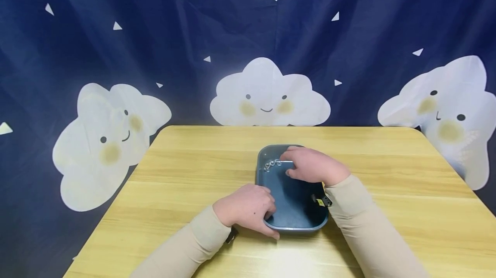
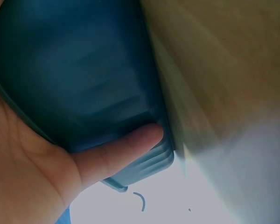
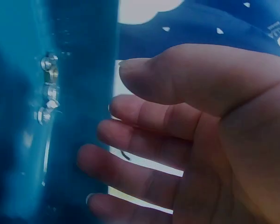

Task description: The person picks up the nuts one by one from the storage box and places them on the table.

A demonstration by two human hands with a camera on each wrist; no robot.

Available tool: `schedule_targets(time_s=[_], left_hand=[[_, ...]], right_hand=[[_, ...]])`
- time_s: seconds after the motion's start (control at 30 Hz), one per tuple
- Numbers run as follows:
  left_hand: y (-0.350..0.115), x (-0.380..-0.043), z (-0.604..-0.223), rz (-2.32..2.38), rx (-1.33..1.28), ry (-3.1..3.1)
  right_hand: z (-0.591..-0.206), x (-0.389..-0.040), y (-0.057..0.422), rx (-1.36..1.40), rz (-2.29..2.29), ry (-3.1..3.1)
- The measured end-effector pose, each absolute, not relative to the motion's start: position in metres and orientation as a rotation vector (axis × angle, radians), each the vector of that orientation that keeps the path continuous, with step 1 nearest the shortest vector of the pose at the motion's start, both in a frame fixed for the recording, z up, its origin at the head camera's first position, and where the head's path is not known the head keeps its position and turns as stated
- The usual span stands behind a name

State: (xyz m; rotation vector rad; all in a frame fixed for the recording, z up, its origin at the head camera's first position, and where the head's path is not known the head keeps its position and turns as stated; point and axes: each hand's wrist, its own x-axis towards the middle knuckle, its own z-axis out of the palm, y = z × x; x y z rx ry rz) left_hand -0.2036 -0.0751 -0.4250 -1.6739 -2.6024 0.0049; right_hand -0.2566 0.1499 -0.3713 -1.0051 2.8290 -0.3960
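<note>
A dark blue-green rectangular tray (image 1: 290, 200) with rounded corners is in front of me on the table. My left hand (image 1: 249, 207) grips its near left corner, fingers curled over the rim. In the left wrist view the thumb (image 2: 126, 147) presses along the tray's outer wall (image 2: 93, 70). Over the tray's far right part hovers my right hand (image 1: 315, 165), its fingers loosely bent. Nothing shows between those fingers (image 3: 135, 140) in the right wrist view. Several small shiny metal rings, like nuts (image 1: 272, 163), lie in a row near the tray's far end, left of the right hand.
The light wood table (image 1: 186, 174) extends around the tray on all sides. Behind it hangs a dark blue curtain (image 1: 186, 24) printed with smiling clouds and white triangles. A small black device (image 1: 324, 201) is strapped at the right wrist, by the tray's right rim.
</note>
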Motion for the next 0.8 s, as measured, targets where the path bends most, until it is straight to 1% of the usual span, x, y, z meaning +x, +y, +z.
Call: schedule_targets(time_s=[0.27, 0.8], left_hand=[[-0.075, -0.203, -0.426, 0.01, -1.663, -2.604], [-0.075, -0.204, -0.423, 0.045, -1.67, -2.601]], right_hand=[[-0.385, -0.268, 0.137, -0.984, -0.318, 2.806], [-0.402, -0.275, 0.136, -0.931, -0.286, 2.717]])
